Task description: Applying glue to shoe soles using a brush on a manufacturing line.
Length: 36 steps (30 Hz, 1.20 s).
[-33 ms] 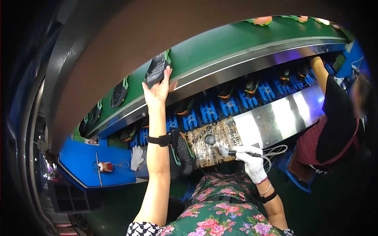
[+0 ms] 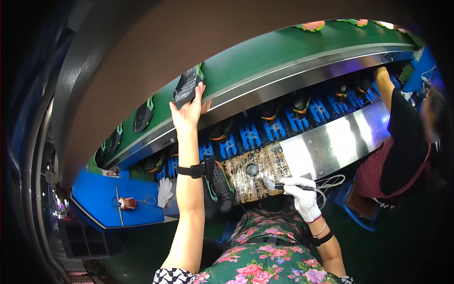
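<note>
My bare left hand reaches to the green belt, thumb and fingers around the near end of a black shoe sole with green edging. My right hand, in a white knit glove, is closed round the dark handle of a brush. The brush's pale tip is low over a board wrapped in brown printed tape, close to a small round grey dish. A thin white cable loops behind the glove. Dark shoes with green trim stand beside the board, partly behind my left forearm.
The green belt carries more soles at left. Below its metal edge, a row of blue racks holds dark shoes. A metal plate adjoins the board. At right, a co-worker's arm reaches inward. A white glove lies at left.
My left hand and the black sole have shifted slightly toward me. My right hand and the brush have hardly moved.
</note>
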{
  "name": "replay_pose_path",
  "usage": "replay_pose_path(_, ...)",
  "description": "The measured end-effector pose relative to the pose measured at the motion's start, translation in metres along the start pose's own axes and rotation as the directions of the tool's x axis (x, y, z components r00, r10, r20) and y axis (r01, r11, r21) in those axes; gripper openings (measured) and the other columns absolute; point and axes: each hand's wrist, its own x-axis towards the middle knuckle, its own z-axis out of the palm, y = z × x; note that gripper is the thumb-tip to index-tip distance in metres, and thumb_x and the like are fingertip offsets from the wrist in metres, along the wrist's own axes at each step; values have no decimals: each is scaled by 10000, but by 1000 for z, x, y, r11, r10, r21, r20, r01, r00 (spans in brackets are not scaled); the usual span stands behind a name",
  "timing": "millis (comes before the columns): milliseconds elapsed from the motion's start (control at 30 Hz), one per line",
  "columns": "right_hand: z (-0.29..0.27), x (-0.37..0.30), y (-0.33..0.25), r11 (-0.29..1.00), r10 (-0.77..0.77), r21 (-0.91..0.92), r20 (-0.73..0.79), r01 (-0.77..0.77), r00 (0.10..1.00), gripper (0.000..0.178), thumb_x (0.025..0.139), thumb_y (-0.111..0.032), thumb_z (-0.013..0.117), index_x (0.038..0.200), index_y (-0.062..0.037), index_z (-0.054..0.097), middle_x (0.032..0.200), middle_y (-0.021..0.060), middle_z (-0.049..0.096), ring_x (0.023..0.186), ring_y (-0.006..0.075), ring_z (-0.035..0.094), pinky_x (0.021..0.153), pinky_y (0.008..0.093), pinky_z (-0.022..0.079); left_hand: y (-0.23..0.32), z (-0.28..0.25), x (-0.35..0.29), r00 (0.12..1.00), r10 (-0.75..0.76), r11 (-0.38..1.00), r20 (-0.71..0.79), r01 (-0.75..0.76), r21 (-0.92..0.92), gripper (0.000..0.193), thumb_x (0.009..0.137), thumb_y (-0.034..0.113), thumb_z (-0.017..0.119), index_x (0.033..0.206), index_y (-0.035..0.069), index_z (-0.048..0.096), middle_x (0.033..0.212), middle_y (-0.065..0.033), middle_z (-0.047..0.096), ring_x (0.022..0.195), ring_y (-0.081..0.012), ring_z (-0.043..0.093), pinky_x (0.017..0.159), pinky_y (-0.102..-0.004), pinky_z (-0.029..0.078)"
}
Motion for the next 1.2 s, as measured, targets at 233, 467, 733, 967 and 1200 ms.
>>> replay_pose_path(233, -10, -2, 0, 999, -37, -27, -108, 34, 993, 252, 821, 73, 723, 1068, 68, 773, 998, 167, 786, 767, 181, 724, 731, 287, 592, -69, 24, -43, 999, -5, 998, -46, 2, -55, 1139, 997, 629, 545, 1607, -74, -110, 1689, -317, -62, 1548, -460, 214, 1261, -545, 298)
replay_pose_path(467, -22, -1, -9, 993, -57, 99, -149, 72, 987, 222, 838, 92, 711, 1043, 48, 780, 1029, 160, 788, 847, 178, 733, 776, 285, 588, -124, 41, -26, 919, -368, 620, -140, 355, 699, 652, 1044, 338, 588, 1571, 8, 392, 1411, -211, 608, 1294, -338, 602, 1064, -461, 508)
replay_pose_path(733, -51, -15, -25, 960, -87, 214, -382, 180, 920, 172, 812, 96, 719, 964, 45, 780, 954, 154, 784, 765, 184, 720, 721, 295, 588, -306, 68, 157, 851, -480, -439, -213, -23, 898, 629, 1031, 325, 639, 1527, -13, 451, 1384, -198, 606, 1244, -256, 613, 1024, -371, 483)
replay_pose_path(967, -49, -39, -62, 936, -134, 218, -506, 277, 852, 153, 817, 102, 691, 944, 68, 768, 996, 176, 779, 832, 214, 742, 749, 310, 613, -385, 41, 289, 910, -372, -815, -183, -226, 534, 737, 1009, 539, 614, 1557, 95, 400, 1271, -135, 623, 1048, -193, 667, 841, -338, 585)
replay_pose_path(1200, -58, -39, -84, 930, -106, 256, -500, 263, 860, 173, 845, 97, 684, 997, 74, 764, 1032, 190, 781, 867, 201, 744, 794, 283, 596, -327, 33, 299, 930, -359, -604, -82, -165, 779, 441, 997, 502, 684, 1200, 113, 640, 1106, -17, 597, 1024, -129, 595, 893, -362, 572)
